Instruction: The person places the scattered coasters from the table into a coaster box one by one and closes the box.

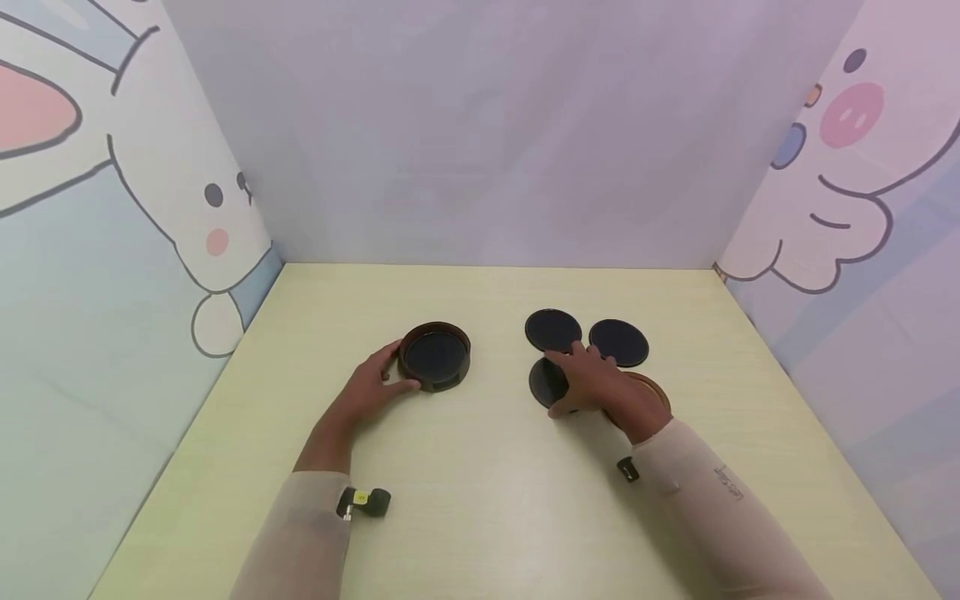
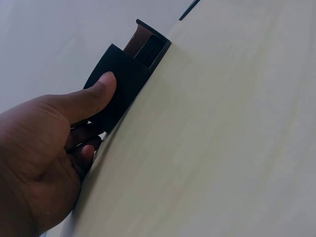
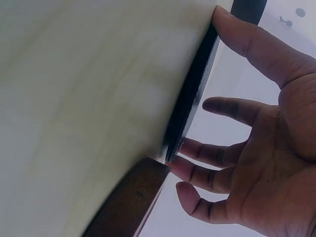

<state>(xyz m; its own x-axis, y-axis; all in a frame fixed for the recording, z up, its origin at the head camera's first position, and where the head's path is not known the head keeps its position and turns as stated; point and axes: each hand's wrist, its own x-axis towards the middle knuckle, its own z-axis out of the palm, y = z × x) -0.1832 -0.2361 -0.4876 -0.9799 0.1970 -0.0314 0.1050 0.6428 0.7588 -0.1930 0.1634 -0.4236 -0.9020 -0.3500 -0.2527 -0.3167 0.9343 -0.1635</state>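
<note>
A round, dark coaster holder point(image 1: 462, 367) with a brown inner rim and a notch in its wall stands on the left part of the table, a black disc in its bottom. My left hand point(image 1: 369, 387) grips its wall, the thumb point(image 2: 106, 89) pressed to the outside. Over a black round coaster point(image 1: 545, 383) lying flat, my right hand point(image 1: 592, 382) spreads its thumb and fingers about the edge. Two more black coasters, a left one point(image 1: 551, 329) and a right one point(image 1: 621, 342), lie beyond it. A brown-rimmed round piece point(image 1: 660, 395) is partly hidden under the right wrist.
The pale wooden table point(image 1: 480, 500) meets a plain back wall point(image 1: 480, 142). Side walls with cartoon animals, left point(image 1: 112, 333) and right point(image 1: 870, 333), flank it. A small dark camera point(image 1: 378, 502) is strapped to the left wrist.
</note>
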